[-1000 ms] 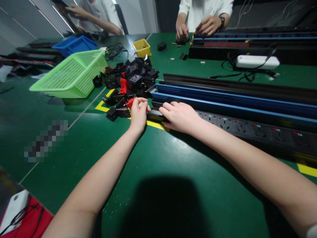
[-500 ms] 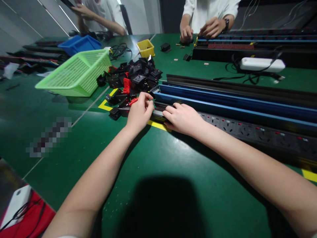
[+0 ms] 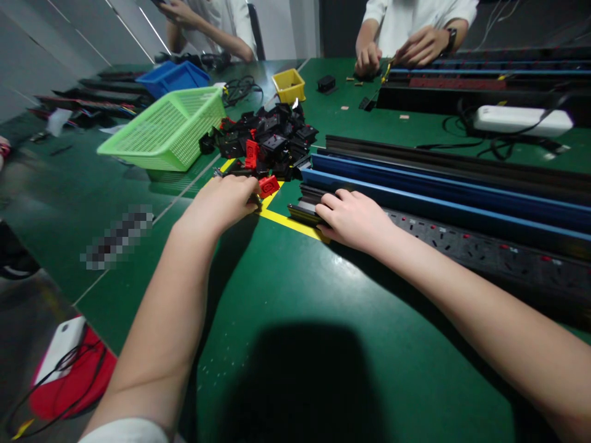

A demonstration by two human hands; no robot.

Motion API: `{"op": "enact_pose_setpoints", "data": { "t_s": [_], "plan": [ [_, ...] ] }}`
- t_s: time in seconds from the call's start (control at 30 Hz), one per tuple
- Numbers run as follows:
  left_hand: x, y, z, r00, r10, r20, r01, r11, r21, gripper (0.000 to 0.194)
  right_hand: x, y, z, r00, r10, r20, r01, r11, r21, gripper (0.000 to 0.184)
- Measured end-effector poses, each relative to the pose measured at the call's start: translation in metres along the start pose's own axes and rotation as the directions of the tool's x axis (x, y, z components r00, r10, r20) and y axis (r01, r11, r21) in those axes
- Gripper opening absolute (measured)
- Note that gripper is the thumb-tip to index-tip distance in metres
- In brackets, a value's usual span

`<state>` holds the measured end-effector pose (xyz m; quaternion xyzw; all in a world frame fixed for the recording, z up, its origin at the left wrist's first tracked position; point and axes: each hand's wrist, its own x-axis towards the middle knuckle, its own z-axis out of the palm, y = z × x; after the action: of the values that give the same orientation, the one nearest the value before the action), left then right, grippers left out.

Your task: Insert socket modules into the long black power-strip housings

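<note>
My right hand (image 3: 353,220) wraps over the left part of a long black socket strip (image 3: 457,246) in a dark rail. Fingertips press on its top and front edge. The rail's open left end (image 3: 300,212) sticks out past my fingers. My left hand (image 3: 226,200) is apart from the rail, low at the near side of a heap of black socket modules (image 3: 277,138). Its fingers curl downward, and what they close on is hidden under the hand. A red socket module (image 3: 268,186) lies just beyond my left fingertips, another red piece (image 3: 251,154) behind it.
Blue rails (image 3: 415,194) lie behind the strip. A green basket (image 3: 161,132), a blue bin (image 3: 178,79) and a yellow bin (image 3: 289,85) stand farther back. Yellow tape (image 3: 293,226) marks the table. Two people sit opposite; a white power strip (image 3: 521,120) lies at right.
My left hand has left the rail's end and moved left, palm turned down, covering the black pieces there. My right hand stays on the strip. The view has shifted left.
</note>
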<state>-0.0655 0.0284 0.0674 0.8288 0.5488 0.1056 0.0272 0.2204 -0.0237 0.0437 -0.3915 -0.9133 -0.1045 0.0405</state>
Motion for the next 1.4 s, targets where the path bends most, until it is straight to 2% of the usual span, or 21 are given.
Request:
{"op": "enact_pose_setpoints", "data": {
  "t_s": [0.2,0.47,0.7,0.8,0.87,0.93,1.0,1.07,1.13,1.2,1.27,1.4],
  "plan": [
    [-0.001,-0.018,0.006,0.998,0.031,0.056,-0.029,0.999,-0.028,0.041,0.000,-0.001,0.000,1.000,0.001,-0.001,-0.001,1.000,-0.018,0.027],
    [0.005,-0.040,0.010,0.993,-0.055,0.104,0.070,0.987,-0.144,0.033,-0.001,0.000,-0.001,1.000,0.007,-0.003,-0.007,1.000,-0.008,0.028],
    [0.008,-0.032,0.006,0.996,-0.024,0.080,0.044,0.965,-0.259,0.037,-0.001,-0.001,0.000,1.000,0.006,-0.003,-0.006,1.000,0.009,0.028],
    [0.006,-0.021,-0.003,0.996,-0.020,0.092,0.046,0.955,-0.293,0.037,-0.001,-0.001,0.000,1.000,0.008,-0.011,-0.008,1.000,0.015,0.027],
    [0.004,-0.009,-0.008,0.998,-0.031,0.061,0.050,0.941,-0.335,0.038,-0.001,-0.001,0.000,1.000,0.011,-0.020,-0.010,1.000,0.016,0.027],
    [0.004,0.005,-0.008,0.998,-0.070,0.002,0.063,0.897,-0.437,0.041,-0.001,-0.001,0.000,1.000,0.009,-0.020,-0.008,1.000,0.019,0.027],
    [0.006,0.020,-0.001,0.990,-0.133,-0.053,0.075,0.796,-0.600,0.042,-0.001,-0.001,-0.001,1.000,0.006,-0.013,-0.006,1.000,0.024,0.027],
    [0.011,0.034,0.014,0.972,-0.217,-0.094,0.064,0.625,-0.778,0.040,-0.001,-0.001,-0.001,1.000,0.004,-0.009,-0.004,1.000,0.025,0.028],
    [0.016,0.045,0.034,0.944,-0.317,-0.091,0.061,0.439,-0.897,0.037,-0.001,-0.001,-0.001,1.000,0.005,-0.006,-0.005,1.000,0.026,0.028],
    [0.021,0.052,0.054,0.911,-0.408,-0.063,0.081,0.326,-0.942,0.037,-0.001,-0.001,-0.001,1.000,0.009,-0.004,-0.009,1.000,0.027,0.028],
    [0.024,0.055,0.071,0.875,-0.480,-0.063,0.093,0.294,-0.951,0.035,-0.001,-0.001,-0.001,1.000,0.014,-0.005,-0.013,0.999,0.029,0.028],
    [0.025,0.052,0.093,0.823,-0.551,-0.141,0.055,0.324,-0.945,0.032,-0.001,-0.002,-0.001,1.000,0.015,-0.003,-0.015,0.999,0.030,0.027]
  ]
}}
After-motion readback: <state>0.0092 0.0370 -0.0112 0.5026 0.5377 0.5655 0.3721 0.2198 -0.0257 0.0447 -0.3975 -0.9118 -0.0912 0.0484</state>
